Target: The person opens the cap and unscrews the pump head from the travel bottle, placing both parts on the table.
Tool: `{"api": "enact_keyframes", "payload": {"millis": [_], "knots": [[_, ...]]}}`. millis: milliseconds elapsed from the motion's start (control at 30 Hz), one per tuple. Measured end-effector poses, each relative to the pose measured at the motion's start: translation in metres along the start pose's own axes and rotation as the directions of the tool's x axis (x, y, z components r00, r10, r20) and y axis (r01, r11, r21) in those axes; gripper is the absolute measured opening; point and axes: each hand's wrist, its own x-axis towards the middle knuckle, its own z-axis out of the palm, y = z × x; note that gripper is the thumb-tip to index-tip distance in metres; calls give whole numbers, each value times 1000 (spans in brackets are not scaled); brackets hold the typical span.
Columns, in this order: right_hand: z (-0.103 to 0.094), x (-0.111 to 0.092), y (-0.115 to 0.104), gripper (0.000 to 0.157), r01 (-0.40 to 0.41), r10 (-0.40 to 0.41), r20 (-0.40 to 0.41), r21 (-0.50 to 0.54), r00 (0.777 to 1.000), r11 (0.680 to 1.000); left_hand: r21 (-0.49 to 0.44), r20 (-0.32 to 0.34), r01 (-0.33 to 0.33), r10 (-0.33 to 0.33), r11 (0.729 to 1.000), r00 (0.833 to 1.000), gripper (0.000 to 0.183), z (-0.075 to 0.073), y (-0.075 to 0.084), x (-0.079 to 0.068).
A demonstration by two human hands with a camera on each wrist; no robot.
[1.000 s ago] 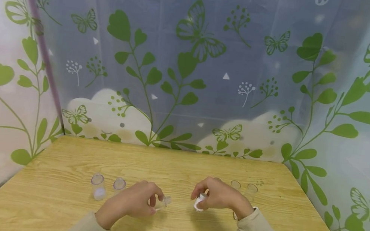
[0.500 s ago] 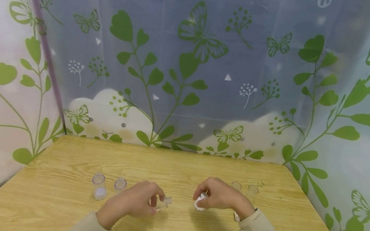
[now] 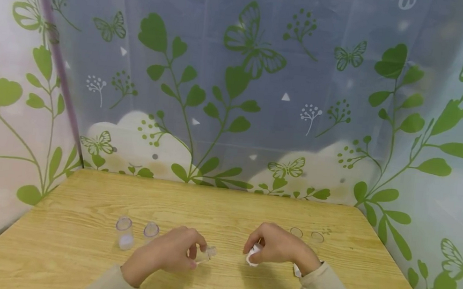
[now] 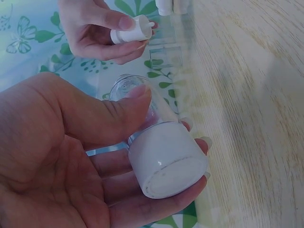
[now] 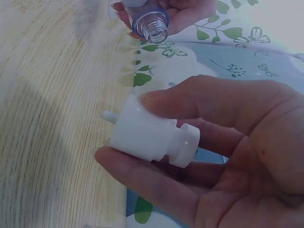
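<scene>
A clear bottle (image 4: 166, 156) with a white base lies tilted in my left hand (image 3: 171, 251), gripped between thumb and fingers. Its bare threaded neck (image 5: 156, 29) points toward the right hand in the right wrist view. My right hand (image 3: 277, 247) pinches a white pump head (image 5: 142, 129) between thumb and fingertips, with a short stem sticking out of one end. Both hands are above the wooden table (image 3: 224, 209), and a gap separates the pump head from the bottle.
Left of the hands stand two clear containers with purplish rims, one (image 3: 124, 234) holding something white and another (image 3: 151, 231) partly behind the left hand. Clear round-rimmed pieces (image 3: 317, 238) stand behind the right forearm. White pieces (image 4: 172, 6) show at the top of the left wrist view.
The head view has shifted slightly. The white pump head looks a little turned in the right fingers; the left hand and bottle have kept nearly the same pose.
</scene>
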Motion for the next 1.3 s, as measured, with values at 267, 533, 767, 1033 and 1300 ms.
{"api": "enact_keyframes", "payload": {"millis": [267,533,767,1033,1300], "knots": [[0,-1,0,17,-19,20,-36,4,999,1000,-20,14,8,-8,1000,1000,32,-1,-1,0],[0,-3,0,23,-99,100,-33,36,994,994,-16,11,17,-17,1000,1000,33,0,-1,1],[0,-7,2,20,-173,173,7,48,985,984,-11,11,12,-12,1000,1000,32,1,-2,1],[-1,-8,3,21,-277,276,-31,-3,961,961,-9,12,14,-14,1000,1000,32,2,-2,0],[1,-10,5,16,-334,330,-76,-54,941,941,-6,7,8,-8,1000,1000,32,1,-1,0]]}}
